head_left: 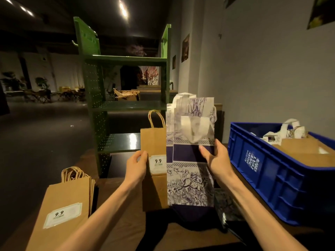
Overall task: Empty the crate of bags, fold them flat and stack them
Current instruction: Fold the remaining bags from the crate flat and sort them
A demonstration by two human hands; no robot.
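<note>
Kraft paper bag (154,142) upright, pinched at its left edge by left hand (136,164) | right hand (216,158) grips blue-and-white printed bag (190,171) beside it | blue crate (268,171) right, bags inside | flat kraft stack (63,201) near left

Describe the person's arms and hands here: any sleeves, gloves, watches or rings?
Both forearms are bare to the frame's edge, with no sleeves in view. The left hand and right hand wear no gloves; no watch, bracelet or ring shows on wrists or fingers.
</note>
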